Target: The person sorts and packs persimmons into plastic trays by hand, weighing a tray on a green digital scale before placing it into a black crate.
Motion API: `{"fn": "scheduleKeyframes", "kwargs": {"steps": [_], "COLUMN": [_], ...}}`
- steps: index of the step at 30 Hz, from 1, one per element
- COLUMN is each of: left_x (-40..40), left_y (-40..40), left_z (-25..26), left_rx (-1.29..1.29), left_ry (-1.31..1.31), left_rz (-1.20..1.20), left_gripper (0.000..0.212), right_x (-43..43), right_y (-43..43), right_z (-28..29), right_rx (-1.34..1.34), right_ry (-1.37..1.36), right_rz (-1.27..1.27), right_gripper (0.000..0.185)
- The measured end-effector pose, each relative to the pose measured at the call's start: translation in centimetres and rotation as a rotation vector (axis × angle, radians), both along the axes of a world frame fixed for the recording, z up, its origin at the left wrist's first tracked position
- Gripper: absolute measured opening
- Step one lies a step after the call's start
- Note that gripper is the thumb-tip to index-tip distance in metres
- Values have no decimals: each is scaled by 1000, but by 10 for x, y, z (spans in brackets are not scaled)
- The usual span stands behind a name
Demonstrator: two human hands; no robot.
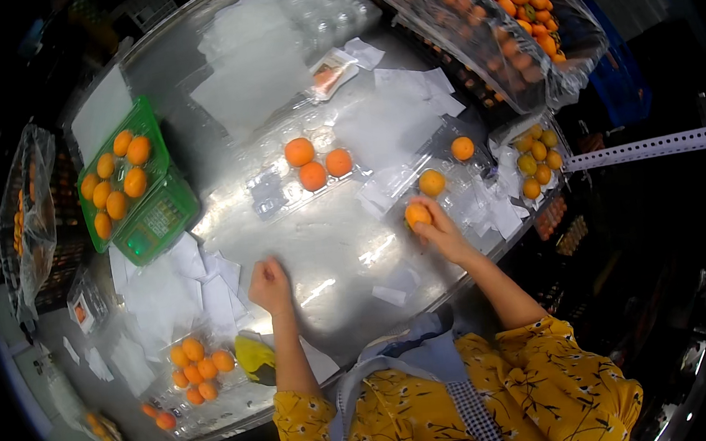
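Observation:
My right hand (pixel 442 231) grips an orange persimmon (pixel 418 214) over the right part of the metal table (pixel 324 254). Just beyond it, a yellower persimmon (pixel 431 183) and another persimmon (pixel 462 148) lie on clear plastic trays. My left hand (pixel 270 285) is closed near the middle of the table, with nothing seen in it. Ahead of both hands, a clear plastic tray (pixel 275 197) holds three persimmons (pixel 312 177) close together. To the left, a green digital scale (pixel 155 228) carries a clear tray with several persimmons (pixel 116 204).
A plastic-lined crate (pixel 504 75) of persimmons stands back right, and another lined crate (pixel 38 216) far left. Clear trays (pixel 335 14) are stacked at the back. Papers (pixel 382 123) lie about. Several persimmons (pixel 207 368) and a yellow-green cloth-like item (pixel 255 358) are front left.

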State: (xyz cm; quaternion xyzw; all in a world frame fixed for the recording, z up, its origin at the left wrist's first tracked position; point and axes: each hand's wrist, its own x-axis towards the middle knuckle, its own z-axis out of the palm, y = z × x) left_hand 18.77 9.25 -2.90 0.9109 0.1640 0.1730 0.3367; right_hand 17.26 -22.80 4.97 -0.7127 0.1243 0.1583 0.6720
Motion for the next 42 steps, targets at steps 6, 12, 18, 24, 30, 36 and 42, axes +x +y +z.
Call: {"fn": "scheduleKeyframes", "kwargs": {"steps": [6, 12, 18, 24, 30, 36, 42], "left_x": [2, 5, 3, 3, 2, 2, 2], "left_y": [-1, -8, -10, -13, -13, -9, -16], "left_z": [-2, 2, 6, 11, 12, 6, 12], "left_rx": [179, 213, 293, 286, 291, 320, 328], "left_ry": [55, 18, 39, 136, 153, 153, 149], "left_rz": [22, 20, 6, 0, 10, -11, -20], "left_gripper": [31, 38, 39, 32, 33, 35, 37], "right_x": [-9, -6, -4, -1, 19, 19, -24], "right_y": [-53, -65, -60, -70, -175, -256, -328], "right_z": [6, -15, -17, -9, -3, -17, -58], "right_rx": [-722, -1110, -1079, -1034, -1200, -1170, -764], "right_ry": [-404, -559, -505, -422, -399, -392, -501], "right_rz": [-183, -154, -201, -191, -623, -881, -1211], "right_gripper": [49, 47, 48, 54, 42, 31, 20]}}
